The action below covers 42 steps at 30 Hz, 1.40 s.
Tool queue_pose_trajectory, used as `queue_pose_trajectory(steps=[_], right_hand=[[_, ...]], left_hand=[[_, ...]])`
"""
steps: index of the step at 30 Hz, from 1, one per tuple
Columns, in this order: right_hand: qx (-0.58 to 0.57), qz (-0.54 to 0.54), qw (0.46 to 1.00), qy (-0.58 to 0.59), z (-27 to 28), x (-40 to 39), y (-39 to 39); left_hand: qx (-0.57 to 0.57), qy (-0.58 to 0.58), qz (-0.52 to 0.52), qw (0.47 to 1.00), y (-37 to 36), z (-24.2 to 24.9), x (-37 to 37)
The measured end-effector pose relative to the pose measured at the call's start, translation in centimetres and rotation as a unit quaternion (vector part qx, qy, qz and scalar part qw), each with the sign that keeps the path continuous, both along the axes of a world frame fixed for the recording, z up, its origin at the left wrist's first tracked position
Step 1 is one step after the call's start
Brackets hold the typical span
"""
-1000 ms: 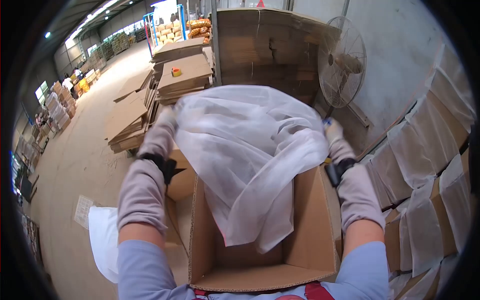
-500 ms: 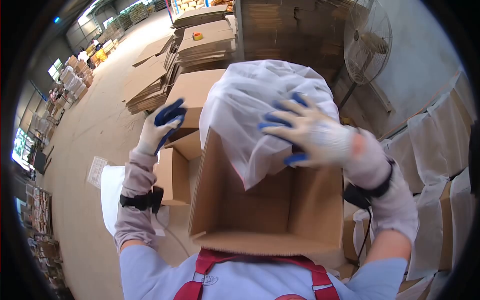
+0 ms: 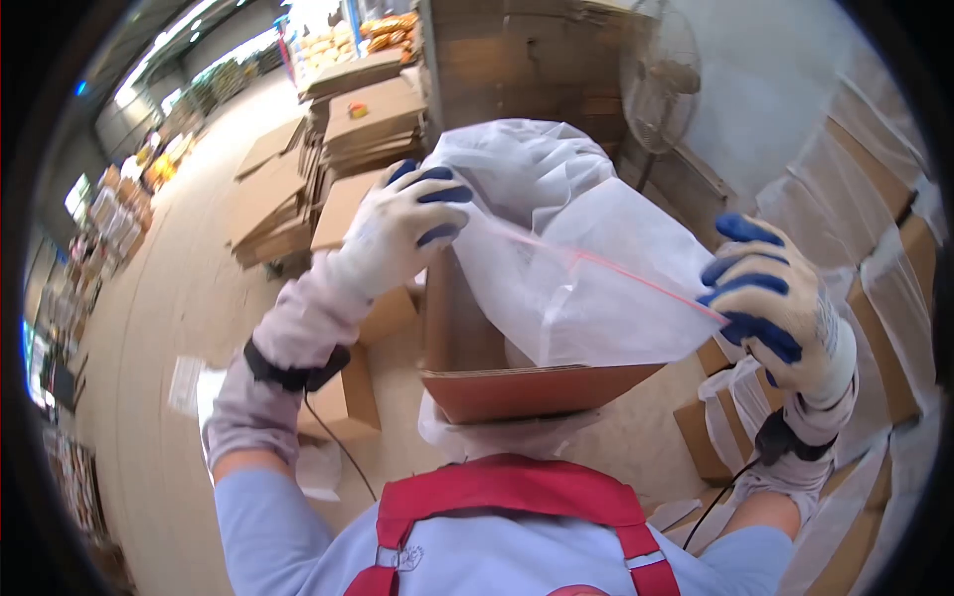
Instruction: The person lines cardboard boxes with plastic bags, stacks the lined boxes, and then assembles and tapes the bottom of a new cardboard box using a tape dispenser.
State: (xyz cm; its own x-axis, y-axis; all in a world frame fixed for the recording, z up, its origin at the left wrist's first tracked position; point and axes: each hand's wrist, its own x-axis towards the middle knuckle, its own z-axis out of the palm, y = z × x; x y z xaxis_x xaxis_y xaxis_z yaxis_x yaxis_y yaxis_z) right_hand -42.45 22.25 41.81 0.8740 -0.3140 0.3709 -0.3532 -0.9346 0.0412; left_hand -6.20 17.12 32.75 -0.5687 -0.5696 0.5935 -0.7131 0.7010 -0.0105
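Note:
A thin white liner bag [image 3: 606, 318] is stretched across an open cardboard box [image 3: 537, 391] in front of my chest. Along the bag's edge runs a pink line, pulled taut between my hands. My left hand [image 3: 402, 221], in a white glove with blue coating, is closed on the bag's rim at the box's left side. On the other side, my right hand [image 3: 790, 303], gloved the same way, pinches the bag's edge out beyond the box. The bag's far part is bunched over the back of the box, and much of the box's inside is hidden beneath it.
Flattened cardboard sheets [image 3: 373, 114] are stacked ahead, with a roll of tape [image 3: 358, 110] on top. A standing fan [image 3: 661, 84] is by the wall. White-covered cartons [image 3: 884, 328] line the right side. Another carton [image 3: 353, 397] lies at left.
Both hands have taken hold of the bag's edge; they were apart from it or loose over it. The bag's near edge is now spread wide over the box, and the box has tilted.

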Motion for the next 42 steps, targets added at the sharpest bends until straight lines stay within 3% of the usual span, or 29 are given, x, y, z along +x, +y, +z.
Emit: queue_pose_trajectory(steps=[4, 6, 8, 10, 12, 14, 16, 18, 20, 22, 23, 25, 26, 27, 28, 29, 30, 31, 32, 33, 34, 36, 37, 38, 39, 40, 42], right_hand=[[0.022, -0.148, 0.984, -0.102, -3.4, -2.4, 7.2], [0.058, -0.149, 0.971, -0.179, -6.9, -1.6, 9.1], [0.08, -0.133, 0.967, -0.202, -7.6, 0.0, 10.4], [-0.014, -0.108, 0.98, -0.163, -5.8, 1.7, 11.0], [-0.052, -0.114, 0.978, -0.167, -4.5, 2.2, 11.1], [-0.078, -0.147, 0.969, -0.18, -3.9, 1.6, 11.5], [-0.112, -0.196, 0.96, -0.164, -3.9, 0.1, 12.3], [-0.067, -0.312, 0.943, -0.096, -5.4, -1.2, 13.5], [0.013, -0.322, 0.942, -0.09, -8.2, -0.6, 14.1], [0.066, -0.336, 0.936, -0.082, -13.1, 0.7, 14.1], [0.07, -0.373, 0.922, -0.075, -16.2, 1.8, 13.9], [0.212, -0.352, 0.91, -0.054, -26.0, 1.5, 11.3], [0.275, -0.269, 0.918, -0.09, -31.7, 0.7, 10.8], [0.377, -0.316, 0.863, -0.113, -31.0, 1.3, 11.9], [0.465, -0.359, 0.797, -0.136, -29.4, 1.5, 12.3], [0.456, -0.371, 0.795, -0.149, -28.7, 0.8, 12.1], [0.43, -0.341, 0.753, -0.362, -28.4, -0.1, 12.5], [0.38, -0.302, 0.674, -0.557, -28.1, -0.9, 13.8], [0.385, -0.327, 0.594, -0.626, -26.0, -0.1, 13.9], [0.354, -0.342, 0.581, -0.648, -28.0, -1.3, 13.0], [0.349, -0.34, 0.596, -0.639, -29.5, -1.5, 12.4], [0.411, -0.317, 0.519, -0.679, -33.0, 0.8, 10.2], [0.454, -0.31, 0.484, -0.681, -34.5, 2.0, 9.2], [0.364, -0.367, 0.658, -0.547, -41.8, 1.2, 7.6], [0.261, -0.409, 0.751, -0.448, -39.0, 3.5, 6.8], [0.362, -0.401, 0.612, -0.578, -36.5, 5.9, 5.8], [0.31, -0.456, 0.625, -0.553, -34.4, 5.0, 3.8]], left_hand=[[-0.246, -0.068, 0.012, 0.967, 9.3, 3.6, 3.0], [-0.222, -0.042, -0.03, 0.974, 11.8, 2.5, 4.3], [-0.08, 0.038, -0.108, 0.99, 11.1, 3.2, 3.8], [-0.057, 0.076, -0.109, 0.99, 8.8, 3.2, 1.0], [-0.095, 0.038, -0.082, 0.991, 5.3, 1.5, -2.4], [-0.127, -0.098, -0.101, 0.982, 1.8, -0.1, -3.6], [-0.14, -0.116, -0.103, 0.978, 2.2, 1.3, -2.0], [-0.22, -0.058, -0.094, 0.969, 8.0, 4.4, 0.5], [-0.191, 0.084, -0.125, 0.97, 13.4, 1.9, 1.9], [-0.066, -0.09, -0.245, 0.963, 16.4, -0.8, 5.2], [-0.001, -0.108, -0.221, 0.969, 16.4, -3.3, 5.6], [0.096, -0.132, -0.209, 0.964, 13.4, -11.5, 5.9], [0.129, -0.139, -0.223, 0.956, 12.3, -14.8, 6.4], [0.132, -0.142, -0.23, 0.954, 12.8, -15.8, 7.5], [0.374, -0.171, -0.159, 0.898, 12.5, -16.4, 8.9], [0.585, -0.197, -0.08, 0.783, 11.1, -16.4, 9.9], [0.641, -0.077, -0.071, 0.761, 9.8, -14.8, 10.9], [0.671, 0.212, -0.095, 0.704, 8.3, -16.9, 12.6], [0.546, 0.228, -0.063, 0.803, 7.2, -13.8, 11.6], [0.216, 0.076, -0.072, 0.971, 5.4, -11.0, 10.3], [0.097, 0.03, -0.049, 0.994, 3.8, -9.1, 9.8], [-0.066, -0.044, -0.136, 0.987, 0.4, -5.5, 6.8], [-0.081, -0.082, -0.152, 0.982, -0.9, -4.1, 5.2], [-0.096, -0.121, -0.165, 0.974, -2.0, -2.8, 3.6], [-0.086, -0.134, -0.204, 0.966, -3.2, -2.0, 2.8], [-0.079, -0.129, -0.227, 0.962, -4.3, -1.8, 1.6], [-0.004, -0.156, -0.231, 0.96, -7.1, -2.8, 0.4]])
